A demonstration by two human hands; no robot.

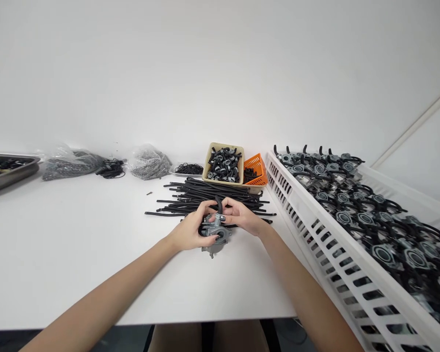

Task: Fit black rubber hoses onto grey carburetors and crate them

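Observation:
A grey metal carburetor [216, 234] is held above the white table, close to its middle. My left hand [194, 229] wraps around the carburetor's left side, thumb across its front. On top of it stands a short black rubber elbow [219, 203]. The fingers of my right hand [242, 216] are closed at the base of that elbow, where it meets the metal neck. Just behind both hands lies a loose pile of black rubber hoses [209, 193], partly covered by my fingers.
On the right stands a long white slatted crate [315, 234] full of carburetors [366, 220]. Along the wall are a cream bin [206, 166] of black caps, an orange basket [263, 168], plastic bags [150, 164] of small parts, black rings [188, 168] and a metal tray [22, 172].

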